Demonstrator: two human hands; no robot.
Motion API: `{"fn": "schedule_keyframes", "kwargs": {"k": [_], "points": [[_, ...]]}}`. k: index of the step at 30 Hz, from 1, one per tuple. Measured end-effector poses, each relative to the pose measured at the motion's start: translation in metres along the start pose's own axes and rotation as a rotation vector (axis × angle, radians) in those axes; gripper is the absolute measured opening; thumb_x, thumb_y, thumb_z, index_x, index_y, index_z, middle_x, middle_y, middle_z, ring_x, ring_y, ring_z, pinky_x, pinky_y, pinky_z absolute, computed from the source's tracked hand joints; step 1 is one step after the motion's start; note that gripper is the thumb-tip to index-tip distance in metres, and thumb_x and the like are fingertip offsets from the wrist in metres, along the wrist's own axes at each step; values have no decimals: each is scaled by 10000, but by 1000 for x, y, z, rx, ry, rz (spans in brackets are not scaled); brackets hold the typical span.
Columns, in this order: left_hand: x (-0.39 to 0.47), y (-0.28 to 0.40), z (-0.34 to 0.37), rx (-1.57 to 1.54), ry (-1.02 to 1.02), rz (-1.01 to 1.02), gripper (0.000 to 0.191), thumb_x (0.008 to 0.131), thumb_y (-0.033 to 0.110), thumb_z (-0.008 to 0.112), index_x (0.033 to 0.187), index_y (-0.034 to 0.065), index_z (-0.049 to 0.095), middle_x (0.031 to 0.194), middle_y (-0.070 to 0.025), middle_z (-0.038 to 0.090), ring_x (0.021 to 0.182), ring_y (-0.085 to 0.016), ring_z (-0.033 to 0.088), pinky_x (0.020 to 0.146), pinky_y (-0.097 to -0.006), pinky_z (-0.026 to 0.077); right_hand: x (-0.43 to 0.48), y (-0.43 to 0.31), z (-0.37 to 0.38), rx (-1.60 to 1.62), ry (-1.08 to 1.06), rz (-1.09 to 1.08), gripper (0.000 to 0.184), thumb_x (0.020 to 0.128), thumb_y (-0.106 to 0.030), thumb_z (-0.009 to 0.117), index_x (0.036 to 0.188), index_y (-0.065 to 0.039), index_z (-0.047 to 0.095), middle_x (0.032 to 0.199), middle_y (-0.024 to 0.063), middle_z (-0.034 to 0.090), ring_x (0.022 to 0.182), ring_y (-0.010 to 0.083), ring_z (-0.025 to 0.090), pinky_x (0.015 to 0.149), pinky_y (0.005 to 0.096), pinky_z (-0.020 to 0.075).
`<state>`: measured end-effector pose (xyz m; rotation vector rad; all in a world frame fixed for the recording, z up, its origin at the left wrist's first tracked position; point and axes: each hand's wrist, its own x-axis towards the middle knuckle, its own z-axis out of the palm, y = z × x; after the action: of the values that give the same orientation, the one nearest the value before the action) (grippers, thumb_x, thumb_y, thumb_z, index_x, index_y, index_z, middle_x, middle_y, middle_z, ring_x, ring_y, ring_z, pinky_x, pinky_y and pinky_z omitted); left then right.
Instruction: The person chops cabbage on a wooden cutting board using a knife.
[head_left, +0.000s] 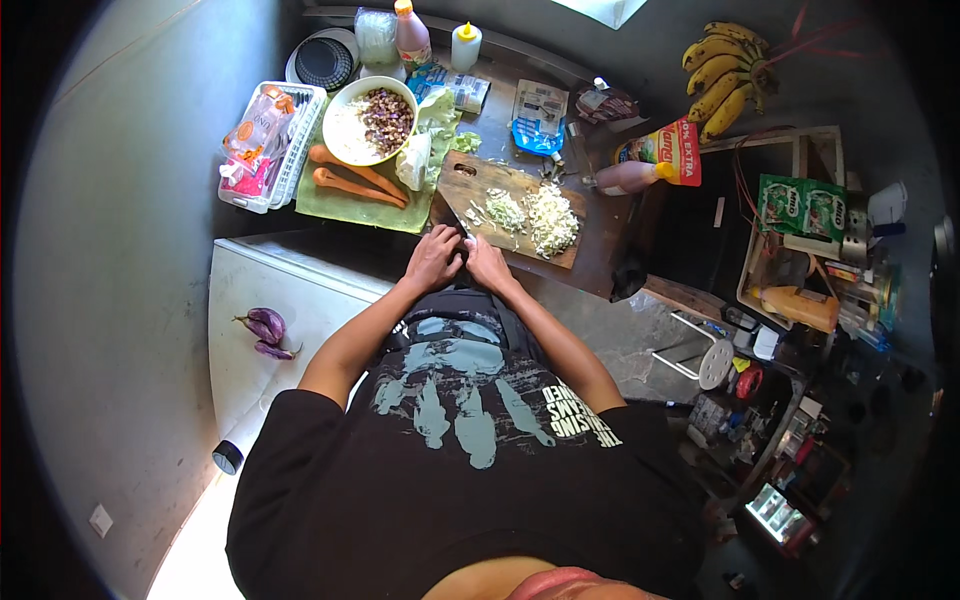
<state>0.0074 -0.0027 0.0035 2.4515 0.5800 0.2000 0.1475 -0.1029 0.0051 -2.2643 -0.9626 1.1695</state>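
Note:
At the near edge of the table, my left hand (435, 259) has its fingers curled downward; whether anything is inside them is hidden. Close beside it, my right hand (487, 262) is closed around what looks like a knife (454, 222), its blade reaching toward the cutting board's corner. The wooden cutting board (480, 176) lies just beyond my hands. On it are a larger heap of chopped pale vegetable (553, 220) and a smaller greenish heap (504, 210). Left of the board, carrots (360, 180) lie on a green leaf or sheet (360, 210), below a bowl (347, 154) of diced purple-skinned and white pieces.
A white plastic basket (300, 161) holding packets stands at the left. Bottles, including a yellow-capped squeeze bottle (466, 52), and a blue pouch (538, 120) line the back. Bananas (720, 75) hang upper right. Eggplants (266, 328) rest on a white surface (247, 390).

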Motion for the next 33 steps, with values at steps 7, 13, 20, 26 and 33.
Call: {"fn": "schedule_keyframes", "kwargs": {"k": [7,13,20,26,33], "points": [[6,8,-3,80,-86,67,532,813,244,682,1252,-34,568,1343,-207,519,1279,-351,489,1033,-436,449,4,21,-16,22,-11,-62,425,1071,-383,378,1114,3,551,1084,339,643,1062,535,587,873,588,439],[34,16,2,111,-106,110,602,812,272,692,1305,-42,545,1416,-217,479,1328,-365,453,1065,-439,435,3,31,-36,-19,92,47,441,1056,-415,411,1208,-49,604,1120,318,658,1084,516,607,919,585,465],[58,0,24,15,-174,117,676,836,329,675,1398,-5,504,1485,-185,466,1386,-357,415,1097,-465,409,-12,31,-49,104,282,49,379,1050,-389,456,1080,-37,593,1002,319,663,985,528,617,820,580,468],[94,-21,-2,10,-112,129,652,815,249,699,1406,51,507,1508,-177,424,1364,-355,436,1090,-460,428,-19,31,-54,142,369,48,398,1059,-416,434,1086,-58,606,993,303,669,970,529,618,811,581,470],[163,-25,-35,98,-40,-312,674,793,258,699,1430,129,521,1617,-199,249,1439,-402,333,1143,-499,379,-21,30,-60,214,412,79,405,1067,-409,436,1049,-40,604,908,271,651,908,504,614,777,534,464]]}}
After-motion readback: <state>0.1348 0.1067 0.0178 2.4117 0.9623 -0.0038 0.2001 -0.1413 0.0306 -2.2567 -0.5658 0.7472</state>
